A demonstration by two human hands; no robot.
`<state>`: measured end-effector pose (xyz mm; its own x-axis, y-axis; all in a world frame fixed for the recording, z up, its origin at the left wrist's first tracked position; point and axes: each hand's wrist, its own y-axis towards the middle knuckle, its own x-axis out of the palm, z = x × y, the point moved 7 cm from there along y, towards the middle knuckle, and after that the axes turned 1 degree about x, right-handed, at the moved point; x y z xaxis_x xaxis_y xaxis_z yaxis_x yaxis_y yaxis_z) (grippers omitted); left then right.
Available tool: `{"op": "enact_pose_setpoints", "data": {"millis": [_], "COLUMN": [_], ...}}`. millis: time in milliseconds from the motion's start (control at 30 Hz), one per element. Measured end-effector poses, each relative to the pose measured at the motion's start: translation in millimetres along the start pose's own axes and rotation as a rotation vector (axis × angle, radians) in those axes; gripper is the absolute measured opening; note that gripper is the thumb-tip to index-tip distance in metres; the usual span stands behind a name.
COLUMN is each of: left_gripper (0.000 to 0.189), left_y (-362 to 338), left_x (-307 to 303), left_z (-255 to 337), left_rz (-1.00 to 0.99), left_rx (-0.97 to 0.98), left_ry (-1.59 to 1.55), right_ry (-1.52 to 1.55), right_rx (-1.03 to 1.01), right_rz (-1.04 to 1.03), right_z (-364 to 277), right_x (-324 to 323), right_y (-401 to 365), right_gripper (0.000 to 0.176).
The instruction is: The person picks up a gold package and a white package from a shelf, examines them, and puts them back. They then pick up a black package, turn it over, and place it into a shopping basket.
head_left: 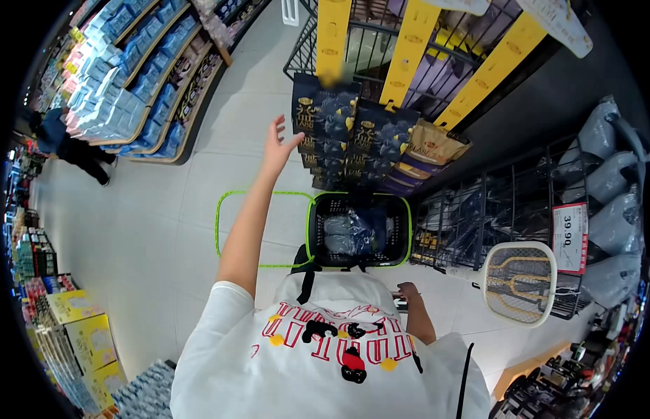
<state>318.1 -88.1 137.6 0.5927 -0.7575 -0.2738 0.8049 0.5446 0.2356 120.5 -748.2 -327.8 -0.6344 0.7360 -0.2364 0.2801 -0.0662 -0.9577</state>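
Observation:
My left hand [277, 145] reaches forward with its fingers apart and holds nothing. Just right of it hang dark blue snack pouches [325, 115] with gold print, and beside these a second column of dark pouches [381, 136]. By my waist, my right hand [409, 290] is closed around something greyish, mostly hidden, that I cannot make out. In front of my body stands a black shopping basket [402, 202] with a green rim, its green handle [230, 194] folded out to the left. Inside are a dark blue package [370, 227] and clear plastic packs [337, 234].
A wire rack with yellow strips [406, 52] rises ahead. Brown pouches [436, 143] hang at its right. An electric fly swatter [519, 284] and a price sign [570, 237] hang at right. Stocked shelves [157, 84] and another person [70, 143] are at left.

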Motion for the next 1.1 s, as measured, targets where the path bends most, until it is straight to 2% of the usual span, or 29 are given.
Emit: {"op": "enact_pose_setpoints", "data": {"millis": [33,67,100,167,233,300,367,400,500,533,567,633,700,767,833,900,967,1033,1067,1100], "left_gripper": [0.077,0.077,0.075,0.074,0.067,0.059,0.057,0.054,0.05,0.052,0.052,0.051,0.05,0.052,0.055,0.058,0.066,0.068,0.066,0.065], "left_y": [18.1,32.8,45.7,56.0,42.7,36.0,32.3,30.7,36.0,35.1,34.8,31.0,16.3,-8.9,-35.6,-64.0,-87.0,-103.4,-110.4,-116.1], "left_x": [-2.9,-0.4,6.0,12.9,33.5,44.5,47.0,50.4,50.1,48.4,44.4,33.3,19.2,6.7,-4.5,-8.2,-4.4,4.7,9.5,15.3], "left_z": [12.5,8.9,5.6,7.0,6.4,-2.5,5.9,6.3,1.6,5.8,14.1,32.4,44.4,62.8,80.4,98.6,117.8,133.3,141.1,147.9], "left_rz": [0.038,0.033,-0.026,-0.094,-0.328,-0.34,-0.342,-0.367,-0.351,-0.369,-0.369,-0.392,-0.404,-0.485,-0.531,-0.573,-0.51,-0.482,-0.458,-0.434], "left_rx": [0.065,0.071,0.122,0.176,-0.033,-0.004,-0.056,-0.115,-0.05,-0.128,-0.124,-0.163,-0.188,-0.233,-0.201,-0.177,-0.209,-0.194,-0.22,-0.243], "left_ry": [0.035,0.013,0.012,0.0,-0.219,-0.308,-0.372,-0.524,-0.497,-0.592,-0.604,-0.695,-0.723,-0.797,-0.73,-0.648,-0.762,-0.719,-0.696,-0.672], "right_ry": [0.046,-0.31,-0.23,0.226,0.257,0.179,-0.025,-0.013,-0.162,-0.147,-0.13,-0.112,-0.087,0.049,0.462,0.565,0.743,0.739,0.742,0.731], "right_rx": [-0.029,-0.448,-0.453,-0.35,-0.361,-0.453,-0.7,-0.687,-0.641,-0.565,-0.491,-0.484,-0.614,-0.742,-0.736,-0.926,-1.147,-1.332,-1.333,-1.325], "right_rz": [0.009,0.04,0.079,0.044,0.047,0.045,0.028,0.049,0.179,0.231,0.279,0.303,0.321,0.281,0.123,-0.028,-0.302,-0.432,-0.46,-0.388], "right_z": [-1.8,-36.9,-57.3,-104.8,-134.2,-159.3,-169.6,-168.4,-161.5,-153.0,-144.5,-145.6,-170.6,-210.7,-266.5,-330.0,-379.5,-410.2,-419.2,-426.7], "right_x": [-1.3,9.2,15.4,38.9,67.8,95.9,116.2,117.3,110.1,103.8,98.2,94.4,94.9,87.8,73.5,51.5,31.8,14.4,10.8,5.2], "right_y": [4.0,-14.5,-42.1,-115.7,-137.6,-160.3,-167.7,-172.7,-186.2,-179.2,-172.3,-174.6,-205.7,-244.7,-306.5,-379.1,-437.8,-476.8,-490.0,-500.2], "right_gripper": [0.034,0.034,0.036,0.037,0.037,0.039,0.039,0.039,0.039,0.039,0.039,0.038,0.036,0.04,0.042,0.048,0.056,0.059,0.059,0.058]}}
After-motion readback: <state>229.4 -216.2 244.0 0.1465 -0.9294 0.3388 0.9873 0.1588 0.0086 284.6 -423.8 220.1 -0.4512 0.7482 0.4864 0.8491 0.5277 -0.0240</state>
